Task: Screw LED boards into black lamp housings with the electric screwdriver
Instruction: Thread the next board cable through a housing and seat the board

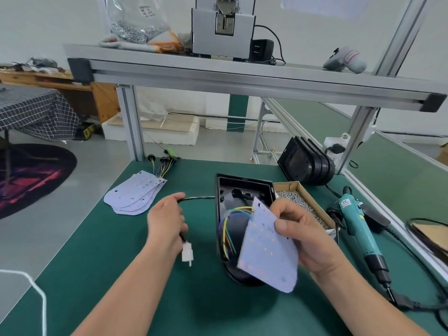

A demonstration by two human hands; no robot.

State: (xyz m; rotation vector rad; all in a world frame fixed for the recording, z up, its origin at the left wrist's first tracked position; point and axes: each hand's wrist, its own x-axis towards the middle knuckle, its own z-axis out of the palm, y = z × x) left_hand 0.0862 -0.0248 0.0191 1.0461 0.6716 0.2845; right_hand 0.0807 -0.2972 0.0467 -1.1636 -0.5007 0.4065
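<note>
A black lamp housing (240,190) lies open on the green mat at the centre. My right hand (303,236) pinches a pale LED board (269,251), tilted above the housing's near end. Coloured wires (229,226) run from the board into the housing. A black cable (198,198) leaves the housing's left side. My left hand (166,221) grips that cable, and its white connector (188,253) hangs below my fingers. The teal electric screwdriver (358,229) lies on the mat to the right, untouched.
A cardboard box of screws (303,204) sits just right of the housing. A stack of LED boards (135,192) with wires lies at the left. Several black housings (305,161) stand stacked at the back right. An aluminium frame shelf (242,76) spans overhead.
</note>
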